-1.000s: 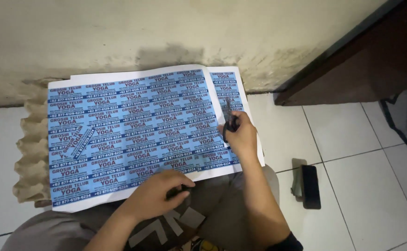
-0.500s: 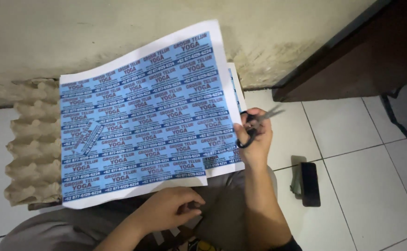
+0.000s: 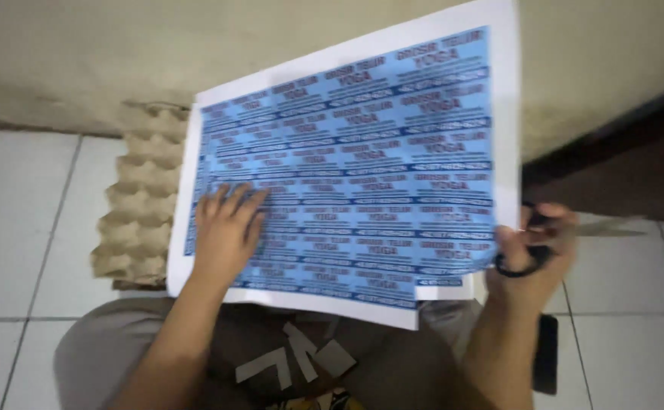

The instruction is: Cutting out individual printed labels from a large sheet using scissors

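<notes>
1. Head view, the work: the left hand (image 3: 226, 228) lies flat, fingers spread, on the lower left part of a large printed label sheet (image 3: 362, 167), blue with rows of small labels and a white margin. The sheet rests across the person's lap and tilts up toward the wall (image 3: 81, 61).
2. The right hand (image 3: 533, 254) is at the sheet's lower right edge. Its grip is closed around the black handles of a pair of scissors (image 3: 567, 235), whose blades point right, away from the paper; blur hides how far apart the blades stand.
3. Doing this well, in my judgement: keep the flat hand pressing near the line being cut so the sheet cannot buckle, bring the blades round to meet the edge squarely, and follow the gaps between label rows. A notch already shows at the lower right corner.
4. Around: a grey cardboard egg tray (image 3: 138, 220) lies on the tiled floor (image 3: 21, 228) under the sheet's left edge, against the wall. Cut paper strips (image 3: 302, 357) rest on the lap. A dark phone (image 3: 546, 364) lies on the floor by the right forearm.
5. In the way: the raised sheet hides whatever lies beneath it, and the phone sits close to the right elbow.
</notes>
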